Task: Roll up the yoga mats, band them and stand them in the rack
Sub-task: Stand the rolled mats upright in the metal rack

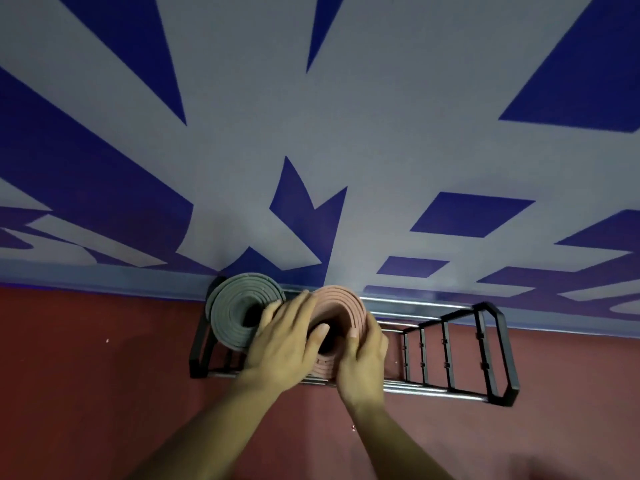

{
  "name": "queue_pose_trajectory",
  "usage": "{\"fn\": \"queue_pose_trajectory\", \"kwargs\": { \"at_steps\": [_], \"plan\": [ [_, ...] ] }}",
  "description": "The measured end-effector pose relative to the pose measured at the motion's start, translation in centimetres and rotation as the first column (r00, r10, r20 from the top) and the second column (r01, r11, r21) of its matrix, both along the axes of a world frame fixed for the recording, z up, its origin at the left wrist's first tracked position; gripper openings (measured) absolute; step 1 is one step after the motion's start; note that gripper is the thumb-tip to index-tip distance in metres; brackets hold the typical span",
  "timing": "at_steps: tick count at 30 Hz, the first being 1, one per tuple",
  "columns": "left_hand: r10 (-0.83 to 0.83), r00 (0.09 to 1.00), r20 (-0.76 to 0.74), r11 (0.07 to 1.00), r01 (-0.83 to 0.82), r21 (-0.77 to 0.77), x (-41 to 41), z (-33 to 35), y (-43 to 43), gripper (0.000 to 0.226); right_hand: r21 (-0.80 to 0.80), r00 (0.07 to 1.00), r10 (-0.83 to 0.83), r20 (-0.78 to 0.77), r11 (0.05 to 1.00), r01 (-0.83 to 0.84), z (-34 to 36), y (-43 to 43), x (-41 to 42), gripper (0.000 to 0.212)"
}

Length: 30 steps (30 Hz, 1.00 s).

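Note:
I look straight down on a black and chrome rack standing on the floor against the wall. A rolled grey-green mat stands upright in its left slot. Beside it stands a rolled pink mat, seen end-on from above. My left hand wraps the pink roll's left side, thumb over its top edge, fingers touching the grey-green mat. My right hand grips the roll's right and front side, thumb on the rim. Any bands are hidden.
The rack's slots to the right of the pink mat hold nothing, divided by black bars. The floor is dark red. The wall behind the rack is grey with large blue shapes.

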<state>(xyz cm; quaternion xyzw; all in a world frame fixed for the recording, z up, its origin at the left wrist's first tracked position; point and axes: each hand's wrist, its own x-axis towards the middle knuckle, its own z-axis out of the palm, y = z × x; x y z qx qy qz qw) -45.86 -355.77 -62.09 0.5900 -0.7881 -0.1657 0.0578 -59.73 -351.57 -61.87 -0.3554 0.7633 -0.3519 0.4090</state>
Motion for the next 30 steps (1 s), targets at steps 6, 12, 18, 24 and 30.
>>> {"fn": "queue_pose_trajectory", "kwargs": {
  "at_steps": [6,12,18,24,30],
  "plan": [
    [0.095,0.987,0.133,0.991,-0.081,-0.109,0.2,-0.8,-0.4,0.061,0.008,0.991,0.112,-0.075,0.994,-0.111,0.1,-2.5,0.2,0.051],
    [0.057,0.992,0.115,0.992,-0.044,-0.118,1.3,-1.3,-1.8,0.062,-0.001,0.973,0.11,-0.201,0.994,-0.112,-1.1,-4.3,0.0,0.049],
    [0.0,0.991,0.131,0.986,0.022,-0.165,2.6,-2.6,-1.0,0.063,0.054,0.964,0.154,-0.217,0.988,-0.145,-1.1,-6.2,0.1,0.057],
    [0.018,0.995,0.1,0.985,0.0,-0.173,2.6,-2.3,-0.9,0.058,0.037,0.97,0.083,-0.23,0.996,-0.076,-1.3,-5.4,0.8,0.051],
    [-0.036,0.988,0.15,0.977,0.066,-0.202,4.0,-2.1,-1.7,0.055,0.025,0.964,0.122,-0.237,0.993,-0.12,-1.6,-4.3,1.5,0.051]
  ]
}}
